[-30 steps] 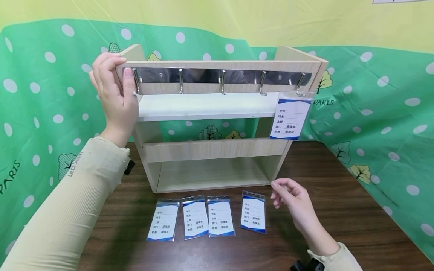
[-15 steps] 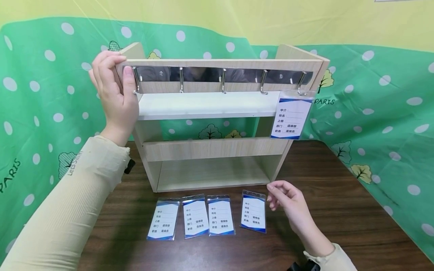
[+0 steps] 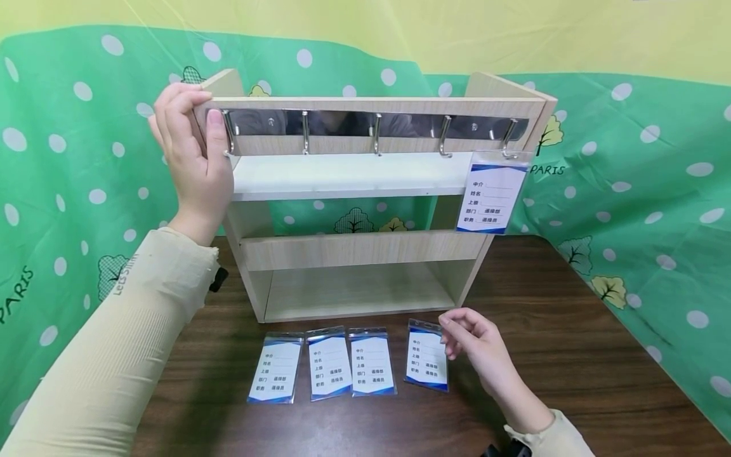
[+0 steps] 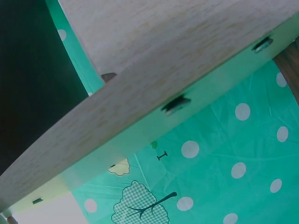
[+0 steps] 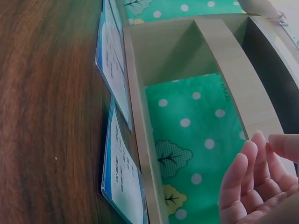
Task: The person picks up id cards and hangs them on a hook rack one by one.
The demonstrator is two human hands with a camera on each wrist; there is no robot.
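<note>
At the upper left corner of a small wooden shelf [image 3: 360,249], my left hand [image 3: 197,155] grips the board, thumb on the front and fingers round the side. A metal hook rail [image 3: 339,124] runs along the shelf's top board. One clear badge holder [image 3: 491,200] hangs from its rightmost hook. My right hand [image 3: 480,349] has loosely bent fingers with nothing in them; its fingertips overlap the upper right edge of a badge holder [image 3: 424,363] on the table. In the right wrist view, that hand [image 5: 261,182] shows thumb and index tips close together.
Left of that badge holder, several more lie in a row, among them a leftmost badge holder [image 3: 276,371] and a middle badge holder [image 3: 329,367]. All rest on the dark wooden table [image 3: 571,330]. A green dotted cloth [image 3: 628,158] hangs behind the shelf.
My right hand has moved left, from beside the rightmost badge holder on the table to over its upper right edge. My left hand keeps its grip on the shelf.
</note>
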